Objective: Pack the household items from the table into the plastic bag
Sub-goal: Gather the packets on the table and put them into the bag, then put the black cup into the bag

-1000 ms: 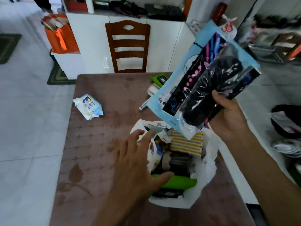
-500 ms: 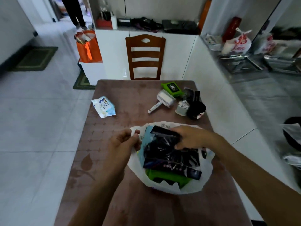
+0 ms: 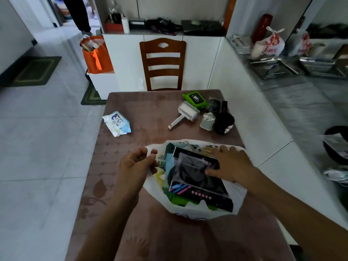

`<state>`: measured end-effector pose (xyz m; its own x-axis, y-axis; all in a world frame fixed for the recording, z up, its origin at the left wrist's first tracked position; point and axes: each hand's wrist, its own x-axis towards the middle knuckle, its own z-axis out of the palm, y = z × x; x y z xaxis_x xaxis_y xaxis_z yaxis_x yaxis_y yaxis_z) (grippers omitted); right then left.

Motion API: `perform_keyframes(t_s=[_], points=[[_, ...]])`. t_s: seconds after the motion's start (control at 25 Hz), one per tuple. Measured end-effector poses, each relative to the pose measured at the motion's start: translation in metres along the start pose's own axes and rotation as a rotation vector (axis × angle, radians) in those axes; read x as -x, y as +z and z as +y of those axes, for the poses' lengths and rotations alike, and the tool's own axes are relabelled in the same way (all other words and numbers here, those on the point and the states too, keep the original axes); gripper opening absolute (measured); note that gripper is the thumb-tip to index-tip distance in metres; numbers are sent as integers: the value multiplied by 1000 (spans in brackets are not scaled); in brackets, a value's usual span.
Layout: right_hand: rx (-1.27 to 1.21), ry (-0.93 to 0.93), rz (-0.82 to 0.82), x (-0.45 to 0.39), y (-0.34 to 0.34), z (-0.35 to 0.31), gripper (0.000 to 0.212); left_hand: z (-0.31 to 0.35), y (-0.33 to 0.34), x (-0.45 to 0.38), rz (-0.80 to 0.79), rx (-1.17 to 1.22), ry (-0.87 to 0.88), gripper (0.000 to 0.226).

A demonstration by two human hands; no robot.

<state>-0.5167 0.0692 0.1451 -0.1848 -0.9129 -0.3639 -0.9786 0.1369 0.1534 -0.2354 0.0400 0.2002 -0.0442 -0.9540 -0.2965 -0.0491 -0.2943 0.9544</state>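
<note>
A white plastic bag (image 3: 203, 211) lies open on the brown table (image 3: 150, 117), full of items. On top lies a black and blue flat package (image 3: 195, 178) over something green (image 3: 178, 199). My left hand (image 3: 136, 164) pinches the bag's left rim. My right hand (image 3: 230, 163) rests flat on the package, fingers spread. Still on the table: a white-blue wipes pack (image 3: 117, 123), a white lint roller (image 3: 185, 114), a green wipes pack (image 3: 194, 98), a grey cotton-swab holder (image 3: 207, 121), a black round container (image 3: 224, 123).
A wooden chair (image 3: 162, 63) stands at the table's far end. An orange bag (image 3: 97, 54) sits on a white unit to the left. A white counter (image 3: 263, 117) runs along the table's right side. A person's legs (image 3: 79, 14) show far back.
My right hand has brought the black and blue package down from the air into the bag and now lies on it. My left hand went from reaching to pinching the bag's rim.
</note>
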Motion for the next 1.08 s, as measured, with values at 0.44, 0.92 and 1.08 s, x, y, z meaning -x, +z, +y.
perform_keyframes(t_s=[0.44,0.92,1.08], points=[[-1596,342,2,67,-41,35,18,-2,4,-5,-11,8,-14,19],[-1455,443,234,27,-62,25,25,9,-10,-32,-65,-246,84,11],[-1035,360,-31,25,-78,41,12,33,-11,-49,-98,-859,319,44]])
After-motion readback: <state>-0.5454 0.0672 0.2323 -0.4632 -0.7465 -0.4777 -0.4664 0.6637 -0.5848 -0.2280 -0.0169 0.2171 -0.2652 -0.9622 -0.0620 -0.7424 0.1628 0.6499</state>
